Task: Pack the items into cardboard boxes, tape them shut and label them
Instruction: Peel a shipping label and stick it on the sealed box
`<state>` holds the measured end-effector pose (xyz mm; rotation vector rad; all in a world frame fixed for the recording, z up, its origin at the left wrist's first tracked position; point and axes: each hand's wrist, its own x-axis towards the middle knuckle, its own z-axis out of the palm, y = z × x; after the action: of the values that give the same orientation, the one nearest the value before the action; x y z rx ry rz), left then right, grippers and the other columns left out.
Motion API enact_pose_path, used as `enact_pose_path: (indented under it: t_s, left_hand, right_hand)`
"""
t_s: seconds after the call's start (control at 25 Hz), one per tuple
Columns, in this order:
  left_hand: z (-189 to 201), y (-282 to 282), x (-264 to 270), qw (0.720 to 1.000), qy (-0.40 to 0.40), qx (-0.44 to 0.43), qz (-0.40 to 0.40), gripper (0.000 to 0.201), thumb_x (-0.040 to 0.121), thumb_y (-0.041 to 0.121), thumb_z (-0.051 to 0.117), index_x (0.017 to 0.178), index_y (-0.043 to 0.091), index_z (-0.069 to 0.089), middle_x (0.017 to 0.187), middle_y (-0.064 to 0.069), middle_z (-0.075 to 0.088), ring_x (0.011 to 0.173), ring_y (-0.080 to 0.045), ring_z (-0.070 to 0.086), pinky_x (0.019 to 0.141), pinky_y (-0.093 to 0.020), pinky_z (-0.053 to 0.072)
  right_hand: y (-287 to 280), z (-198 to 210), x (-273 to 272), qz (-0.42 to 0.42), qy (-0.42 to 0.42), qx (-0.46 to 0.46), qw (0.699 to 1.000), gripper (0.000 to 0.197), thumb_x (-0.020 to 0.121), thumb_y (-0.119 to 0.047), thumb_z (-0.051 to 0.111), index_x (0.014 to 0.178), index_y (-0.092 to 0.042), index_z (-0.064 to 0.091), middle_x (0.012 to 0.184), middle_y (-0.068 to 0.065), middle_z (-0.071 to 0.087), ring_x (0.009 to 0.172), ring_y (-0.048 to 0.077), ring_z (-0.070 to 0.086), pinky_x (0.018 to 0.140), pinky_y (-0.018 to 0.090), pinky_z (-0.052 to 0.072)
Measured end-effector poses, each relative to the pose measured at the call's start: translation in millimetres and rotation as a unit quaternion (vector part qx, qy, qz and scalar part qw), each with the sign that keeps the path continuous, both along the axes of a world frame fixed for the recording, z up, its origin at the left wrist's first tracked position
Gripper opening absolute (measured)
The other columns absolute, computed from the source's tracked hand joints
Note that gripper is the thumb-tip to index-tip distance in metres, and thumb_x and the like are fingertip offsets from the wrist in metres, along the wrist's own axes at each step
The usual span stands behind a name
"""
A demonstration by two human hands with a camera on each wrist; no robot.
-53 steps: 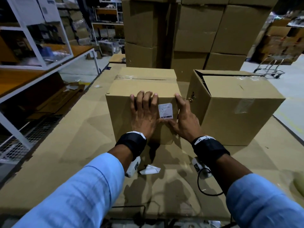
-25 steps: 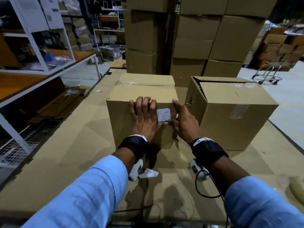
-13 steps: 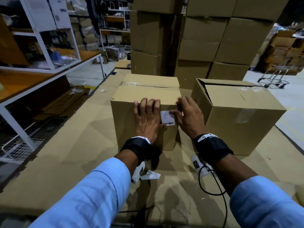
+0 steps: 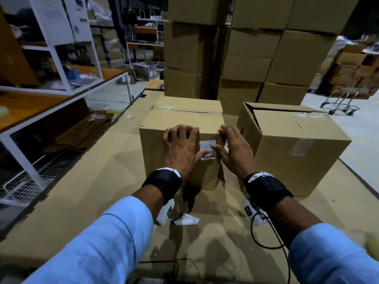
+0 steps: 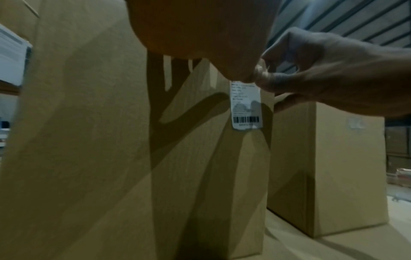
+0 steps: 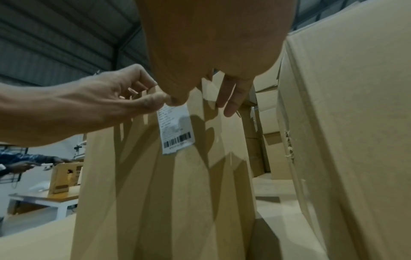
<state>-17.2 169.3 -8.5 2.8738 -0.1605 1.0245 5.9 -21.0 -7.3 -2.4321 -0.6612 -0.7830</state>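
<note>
A dim warehouse: stacked cartons fill the top centre of the head view, white shelving the upper left, and a cardboard-covered counter [image 4: 86, 181] spreads across the lower half.

At mid-frame both hands work on the near face of the taped box [image 4: 180, 119]. The left hand [image 4: 181, 148] lies against the cardboard with its fingers bent over the top front edge and its thumb reaching right onto the label [image 4: 207, 149]; it grips nothing, and looks to be steadying the box while pressing the sticker's left side. The right hand [image 4: 235, 150] hovers at the box's right corner, fingers loosely spread and holding nothing, thumb tip meeting the label's right edge. The pairing seems meant to smooth the sticker flat from both sides.

The label sits high and to the right on that face, barcode at the bottom. To the right stands a larger box [image 4: 293, 144], its top flap not fully down. Below the left wrist, a scrap of white paper [image 4: 185, 219] lies on the counter, probably label backing.

The wrist views look up the box face: they show both thumbs meeting near the label's upper end, the barcode end uncovered, and the right fingers clear of the cardboard. Only the head view shows the tape across the lid.
</note>
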Motion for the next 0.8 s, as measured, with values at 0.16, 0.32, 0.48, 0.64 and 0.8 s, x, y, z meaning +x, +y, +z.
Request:
enact_pose_path:
  t_s: [0.16,0.32,0.48,0.64,0.8]
  left_hand:
    - [19.0,0.3,2.9,1.0,0.013,-0.015,0.011,0.046,0.091,0.059,0.061,0.119,0.023,0.055,0.119,-0.01,0.046,0.109,-0.031,0.04,0.094,-0.045,0.029]
    - [15.0,8.3,17.1,0.998,-0.047,0.015,-0.031,0.037,0.084,0.049,0.074,0.103,0.021,0.06,0.107,-0.009,0.053,0.096,-0.031,0.044,0.081,-0.043,0.035]
    - [3.2,11.0,21.3,0.992,-0.121,0.009,-0.045,0.031,0.079,0.04,0.079,0.095,0.02,0.062,0.097,-0.007,0.054,0.09,-0.027,0.037,0.078,-0.041,0.037]
    - [-0.2,4.3,15.1,0.997,-0.08,0.014,-0.007,0.048,0.081,0.064,0.066,0.1,0.021,0.055,0.102,-0.009,0.046,0.091,-0.027,0.033,0.082,-0.041,0.029]
    - [-1.1,0.9,16.7,0.996,-0.086,0.025,0.012,0.056,0.073,0.065,0.075,0.102,0.021,0.056,0.103,-0.008,0.034,0.092,-0.028,0.03,0.084,-0.043,0.032]
  right_hand:
    - [8.4,3.0,3.4,-0.043,-0.019,-0.016,0.999,0.048,0.088,-0.039,0.072,0.122,-0.015,0.047,0.115,0.004,0.05,0.091,0.022,0.057,0.071,0.044,0.058]
    - [6.9,14.3,5.7,-0.026,-0.05,-0.006,0.998,0.027,0.094,-0.033,0.065,0.104,-0.01,0.055,0.101,0.003,0.053,0.073,0.02,0.058,0.059,0.04,0.056]
    - [4.1,10.3,4.9,-0.015,-0.067,0.008,0.998,0.026,0.1,-0.033,0.053,0.11,-0.009,0.058,0.102,0.003,0.056,0.072,0.019,0.058,0.056,0.036,0.055]
    - [2.8,2.0,3.8,-0.011,-0.044,0.029,0.999,0.039,0.102,-0.038,0.045,0.127,-0.01,0.055,0.115,0.004,0.056,0.085,0.018,0.06,0.064,0.039,0.057]
    - [5.8,-0.3,5.0,-0.025,-0.034,0.005,0.999,0.045,0.095,-0.044,0.061,0.127,-0.014,0.049,0.114,0.003,0.053,0.09,0.02,0.059,0.07,0.036,0.056]
